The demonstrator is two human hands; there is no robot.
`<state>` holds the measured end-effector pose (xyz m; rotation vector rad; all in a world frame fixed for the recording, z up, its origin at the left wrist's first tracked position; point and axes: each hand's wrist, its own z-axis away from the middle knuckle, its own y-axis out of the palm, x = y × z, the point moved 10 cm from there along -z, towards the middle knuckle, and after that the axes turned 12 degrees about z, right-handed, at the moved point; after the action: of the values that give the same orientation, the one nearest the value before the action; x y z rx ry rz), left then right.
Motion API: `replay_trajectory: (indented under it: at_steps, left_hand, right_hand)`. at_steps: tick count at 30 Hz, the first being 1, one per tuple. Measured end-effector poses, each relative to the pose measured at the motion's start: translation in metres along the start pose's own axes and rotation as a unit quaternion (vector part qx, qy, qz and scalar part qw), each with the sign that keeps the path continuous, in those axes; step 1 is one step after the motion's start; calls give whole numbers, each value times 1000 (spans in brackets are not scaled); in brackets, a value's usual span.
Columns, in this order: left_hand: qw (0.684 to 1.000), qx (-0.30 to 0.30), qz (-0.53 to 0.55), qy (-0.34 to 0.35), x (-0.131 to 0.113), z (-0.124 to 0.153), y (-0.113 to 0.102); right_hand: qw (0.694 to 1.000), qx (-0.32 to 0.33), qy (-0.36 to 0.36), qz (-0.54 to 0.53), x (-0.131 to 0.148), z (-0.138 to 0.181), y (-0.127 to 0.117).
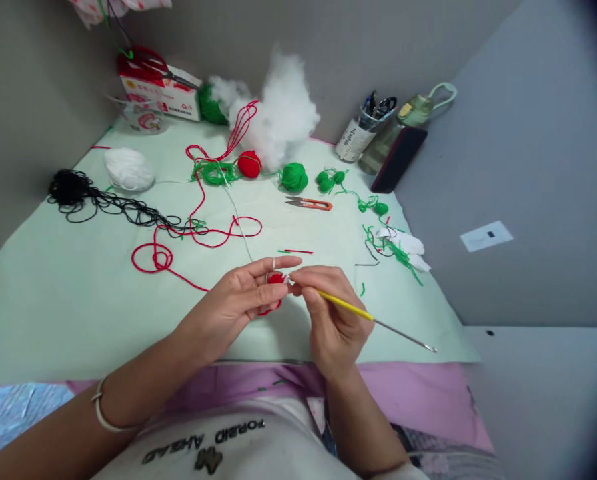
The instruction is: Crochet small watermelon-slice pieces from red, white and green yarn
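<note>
Between the thumb and fingers of my left hand (243,290) is a small red and white crochet piece (277,279), partly hidden by the fingers. White yarn (238,223) runs from the table up to my left index finger and loops round it. My right hand (335,313) grips a crochet hook (348,305) with a yellow handle, one metal end sticking out to the lower right. Its other end meets the crochet piece at my left fingertips, where the tip is too small to make out. Red yarn (188,279) trails leftward from near my left hand.
Orange thread snips (311,204) lie mid-table. Behind are white stuffing (288,107), a red ball (249,164) and a green yarn ball (293,178). Black yarn (123,205) and a white yarn ball (128,169) lie left. A phone (399,160) leans against a bottle (378,147) at right.
</note>
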<state>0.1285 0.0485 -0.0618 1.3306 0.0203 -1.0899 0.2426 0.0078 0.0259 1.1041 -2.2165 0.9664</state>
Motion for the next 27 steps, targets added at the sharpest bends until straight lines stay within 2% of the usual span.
replay_trajectory:
  at_steps: [6,11,14,18,22,27]
  left_hand:
    - [996,-39,-56,58,-15,4,-5]
    - [999,-36,0,18,-8,2,-9]
    - [999,-35,31,6,-7,3,-10]
    - [999,-23,38,11,-8,5,-6]
    - [998,11,-37,57,-15,5,6]
    - [988,-15,-87,123,-25,9,6]
  right_hand:
    - [1000,5,21,-17,-4,1,2]
    - [996,-38,51,-59,-11,2,-6]
    - [986,-59,103,-121,-22,3,-9]
    - [953,-50,190,-230,-38,6,-2]
    - [938,-11,216,-271,-40,8,13]
    - [945,6,212,-249,-40,9,20]
